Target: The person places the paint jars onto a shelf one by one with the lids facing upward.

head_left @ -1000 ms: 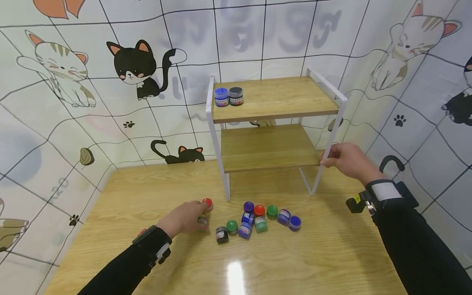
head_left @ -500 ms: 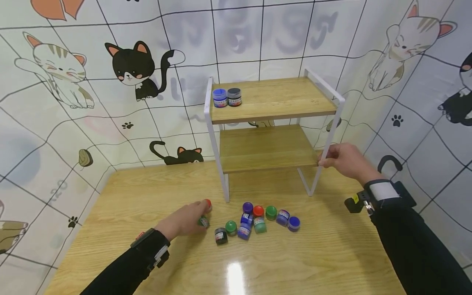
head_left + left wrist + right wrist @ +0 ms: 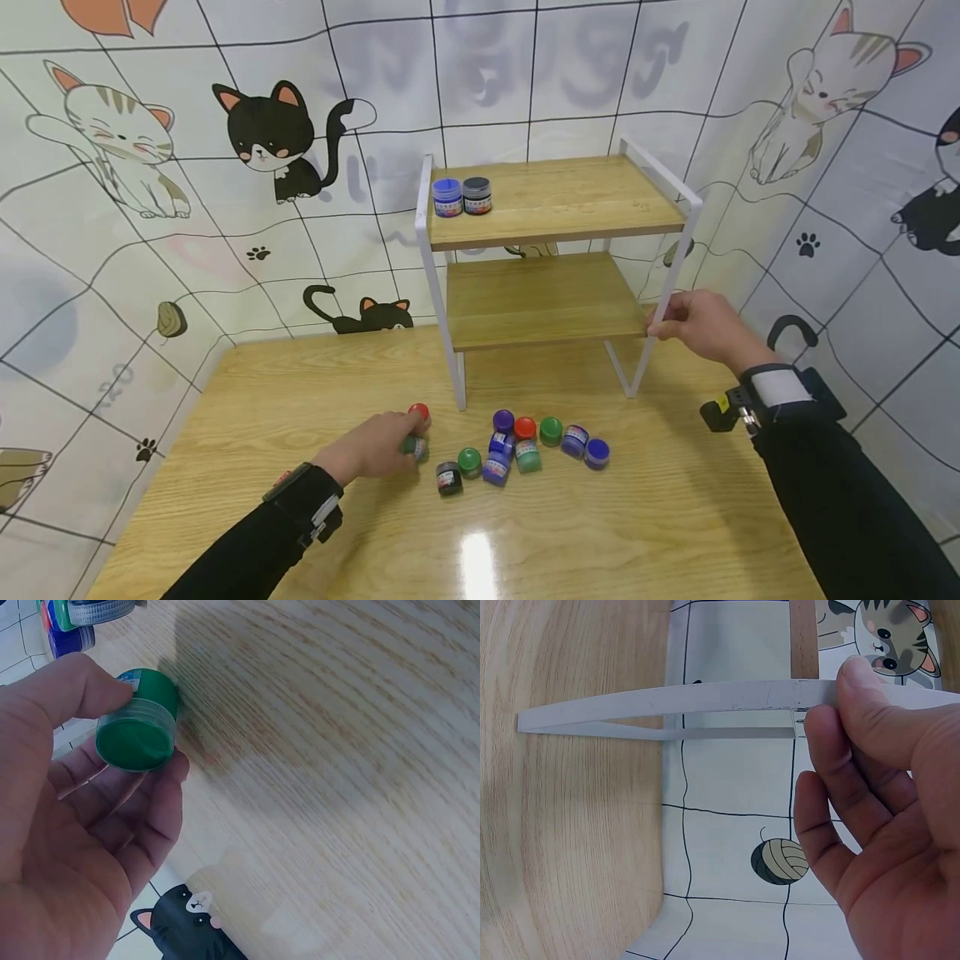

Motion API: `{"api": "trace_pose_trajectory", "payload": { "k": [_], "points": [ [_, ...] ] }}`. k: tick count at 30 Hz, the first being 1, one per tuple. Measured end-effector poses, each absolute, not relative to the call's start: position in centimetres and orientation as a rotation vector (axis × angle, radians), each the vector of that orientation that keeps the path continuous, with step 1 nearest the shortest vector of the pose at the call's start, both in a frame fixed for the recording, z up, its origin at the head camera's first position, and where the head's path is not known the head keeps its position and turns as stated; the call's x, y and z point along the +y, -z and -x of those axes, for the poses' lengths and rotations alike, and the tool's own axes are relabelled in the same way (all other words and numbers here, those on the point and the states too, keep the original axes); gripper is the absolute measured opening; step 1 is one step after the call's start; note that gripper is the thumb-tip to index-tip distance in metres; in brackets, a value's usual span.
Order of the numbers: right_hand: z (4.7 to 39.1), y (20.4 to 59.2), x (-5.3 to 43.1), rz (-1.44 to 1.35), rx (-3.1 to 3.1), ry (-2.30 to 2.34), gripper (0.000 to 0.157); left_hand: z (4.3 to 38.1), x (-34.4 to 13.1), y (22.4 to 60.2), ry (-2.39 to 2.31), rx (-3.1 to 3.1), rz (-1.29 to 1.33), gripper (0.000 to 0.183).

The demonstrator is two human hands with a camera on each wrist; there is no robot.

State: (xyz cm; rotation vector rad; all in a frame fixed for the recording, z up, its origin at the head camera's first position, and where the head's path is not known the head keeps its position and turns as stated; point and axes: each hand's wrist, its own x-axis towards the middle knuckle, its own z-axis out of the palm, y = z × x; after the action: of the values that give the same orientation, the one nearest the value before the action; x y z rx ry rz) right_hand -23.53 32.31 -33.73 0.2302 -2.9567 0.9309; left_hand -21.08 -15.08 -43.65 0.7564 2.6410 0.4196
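In the head view my left hand (image 3: 372, 447) is low over the left part of the table. The left wrist view shows its thumb and fingers gripping a small paint jar (image 3: 139, 724) with green paint, tilted with one round end towards that camera. A red-topped jar (image 3: 418, 411) sits just beyond the fingertips. My right hand (image 3: 701, 325) pinches the white metal frame (image 3: 705, 697) of a two-tier shelf (image 3: 551, 300) between thumb and fingers, at the right end of the lower board. On the upper board, at its left end, stand a blue jar (image 3: 447, 197) and a black jar (image 3: 477, 196).
Several more paint jars cluster before the shelf, among them a black one (image 3: 448, 478), a green-topped one (image 3: 469, 462), a red-topped one (image 3: 525, 428) and a blue one (image 3: 597, 452). Something red (image 3: 282, 477) shows behind my left wrist. Cat-print walls border the wooden table (image 3: 600, 533).
The green jar has turned a little within my left hand, which stays in nearly the same place. My right hand keeps its hold on the shelf frame.
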Motion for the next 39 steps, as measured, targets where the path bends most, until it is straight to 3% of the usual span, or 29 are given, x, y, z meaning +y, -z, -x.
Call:
{"api": "trace_pose_trajectory", "payload": {
  "k": [6,18,39],
  "points": [
    [23.5,33.7,32.3,-0.235,-2.956,-0.927,0.019,21.3,-15.2,43.8,-0.476,2.623,-0.856,0.024],
    [23.4,33.7,32.3,-0.233,-2.961,-0.933,0.019,21.3,-15.5,43.8,-0.502,2.564,-1.022,0.025],
    [23.4,33.6,32.2,-0.234,-2.957,-0.933,0.019,21.2,-15.4,42.8,-0.436,2.563,-0.984,0.025]
  ]
}}
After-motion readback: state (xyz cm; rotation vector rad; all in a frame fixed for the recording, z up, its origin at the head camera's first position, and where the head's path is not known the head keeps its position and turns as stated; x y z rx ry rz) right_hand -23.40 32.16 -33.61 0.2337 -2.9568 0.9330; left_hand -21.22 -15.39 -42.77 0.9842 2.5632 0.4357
